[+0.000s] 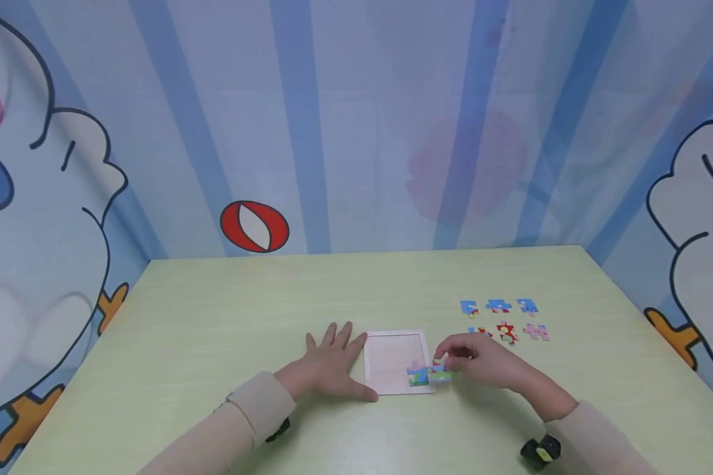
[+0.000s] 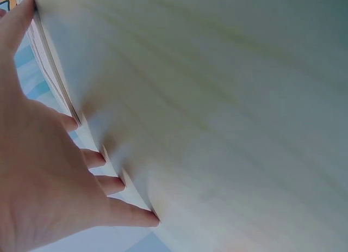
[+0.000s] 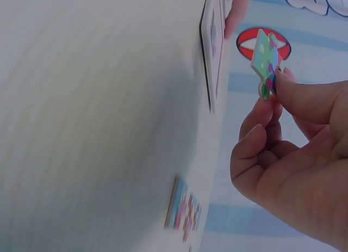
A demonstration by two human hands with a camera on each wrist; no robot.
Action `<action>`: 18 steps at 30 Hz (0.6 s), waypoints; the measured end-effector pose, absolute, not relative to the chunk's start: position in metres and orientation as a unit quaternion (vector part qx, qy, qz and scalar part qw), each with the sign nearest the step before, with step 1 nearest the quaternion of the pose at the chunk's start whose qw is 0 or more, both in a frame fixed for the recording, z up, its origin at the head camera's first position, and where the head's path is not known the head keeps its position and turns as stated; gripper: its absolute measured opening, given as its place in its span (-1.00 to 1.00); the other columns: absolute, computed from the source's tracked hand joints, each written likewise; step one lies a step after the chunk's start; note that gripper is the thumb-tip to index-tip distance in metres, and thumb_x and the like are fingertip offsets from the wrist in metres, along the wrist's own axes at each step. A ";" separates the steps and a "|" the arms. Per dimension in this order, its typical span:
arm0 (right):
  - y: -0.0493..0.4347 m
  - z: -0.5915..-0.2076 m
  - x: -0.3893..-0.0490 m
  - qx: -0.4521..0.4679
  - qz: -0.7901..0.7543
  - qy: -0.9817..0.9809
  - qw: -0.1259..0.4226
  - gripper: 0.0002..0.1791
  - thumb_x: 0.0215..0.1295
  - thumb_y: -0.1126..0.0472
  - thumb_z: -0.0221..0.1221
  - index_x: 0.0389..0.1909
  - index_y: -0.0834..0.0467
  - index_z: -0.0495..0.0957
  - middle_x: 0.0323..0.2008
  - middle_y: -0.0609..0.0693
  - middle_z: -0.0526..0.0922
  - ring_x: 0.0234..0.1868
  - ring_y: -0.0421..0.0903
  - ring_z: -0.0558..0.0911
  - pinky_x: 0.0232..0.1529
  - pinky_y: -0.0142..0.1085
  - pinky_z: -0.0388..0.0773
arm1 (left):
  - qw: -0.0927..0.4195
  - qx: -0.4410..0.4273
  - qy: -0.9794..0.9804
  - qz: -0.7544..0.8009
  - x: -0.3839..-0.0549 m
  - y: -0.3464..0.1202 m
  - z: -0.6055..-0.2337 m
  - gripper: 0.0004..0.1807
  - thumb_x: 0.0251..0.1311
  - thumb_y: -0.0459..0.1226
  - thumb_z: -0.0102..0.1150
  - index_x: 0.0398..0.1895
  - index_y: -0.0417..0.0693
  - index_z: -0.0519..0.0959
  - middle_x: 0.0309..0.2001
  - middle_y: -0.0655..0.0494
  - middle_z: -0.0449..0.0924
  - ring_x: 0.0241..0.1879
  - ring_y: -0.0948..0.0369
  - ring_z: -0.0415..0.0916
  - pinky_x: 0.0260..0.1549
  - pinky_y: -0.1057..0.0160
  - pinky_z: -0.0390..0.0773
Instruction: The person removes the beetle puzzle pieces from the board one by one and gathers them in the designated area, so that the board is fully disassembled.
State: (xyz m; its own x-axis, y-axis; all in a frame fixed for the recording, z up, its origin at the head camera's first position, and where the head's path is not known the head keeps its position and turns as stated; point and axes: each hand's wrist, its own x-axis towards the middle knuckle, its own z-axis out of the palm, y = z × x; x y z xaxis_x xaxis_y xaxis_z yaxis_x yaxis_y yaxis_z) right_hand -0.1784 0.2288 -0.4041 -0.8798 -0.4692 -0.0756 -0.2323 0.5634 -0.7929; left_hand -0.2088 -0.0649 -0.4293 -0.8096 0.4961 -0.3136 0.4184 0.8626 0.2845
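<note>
My left hand lies with spread fingers at the left side of a shallow white puzzle frame, its thumb and index finger at the frame's edge. In the left wrist view the straight fingers of this hand rest on the table. My right hand pinches a green, blue and pink jigsaw piece between thumb and fingers, over the frame's lower right edge. Inside the frame's lower right part sits another jigsaw piece, blue and green with a pink top; the held piece is right beside it in the head view.
Several loose jigsaw pieces lie in two rows to the right, beyond my right hand, which partly hides one. The pale table ends at a blue striped backdrop. A dark wrist device is on my right sleeve.
</note>
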 end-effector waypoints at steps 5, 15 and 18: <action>0.257 -0.400 -0.176 -0.183 -0.409 0.883 0.141 -0.87 0.36 0.28 0.13 -0.17 0.18 0.62 -0.37 -0.03 0.50 -0.39 -0.19 0.38 -0.40 -0.38 0.37 | 0.191 0.244 0.945 0.102 -0.208 -0.066 -0.429 0.19 -0.08 0.43 0.14 0.54 0.07 -0.04 0.55 -0.12 -0.25 0.50 -0.19 -0.38 0.23 -0.48 -0.26; 0.310 -0.404 -0.175 -0.179 -0.389 0.894 0.131 -0.85 0.38 0.29 0.10 -0.15 0.25 0.59 -0.36 -0.03 0.52 -0.40 -0.28 0.40 -0.38 -0.38 0.41 | 0.193 0.243 0.945 0.100 -0.208 -0.066 -0.428 0.19 -0.07 0.43 0.14 0.55 0.08 -0.05 0.55 -0.11 -0.27 0.50 -0.18 -0.38 0.24 -0.47 -0.26; 0.320 -0.405 -0.175 -0.165 -0.385 0.898 0.135 -0.86 0.38 0.30 0.10 -0.15 0.24 0.59 -0.36 -0.02 0.51 -0.38 -0.28 0.40 -0.35 -0.37 0.40 | 0.194 0.243 0.945 0.099 -0.208 -0.066 -0.428 0.19 -0.07 0.43 0.14 0.55 0.08 -0.05 0.55 -0.11 -0.27 0.50 -0.18 -0.38 0.24 -0.47 -0.26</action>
State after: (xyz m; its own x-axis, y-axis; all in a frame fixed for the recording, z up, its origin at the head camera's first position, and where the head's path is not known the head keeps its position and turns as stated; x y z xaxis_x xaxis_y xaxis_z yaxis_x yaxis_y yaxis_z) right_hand -0.1751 0.3197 -0.4054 -0.9087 -0.4012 -0.1153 -0.1933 0.6492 -0.7356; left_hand -0.2080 -0.0656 -0.4280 -0.8066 0.4975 -0.3192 0.4209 0.8625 0.2809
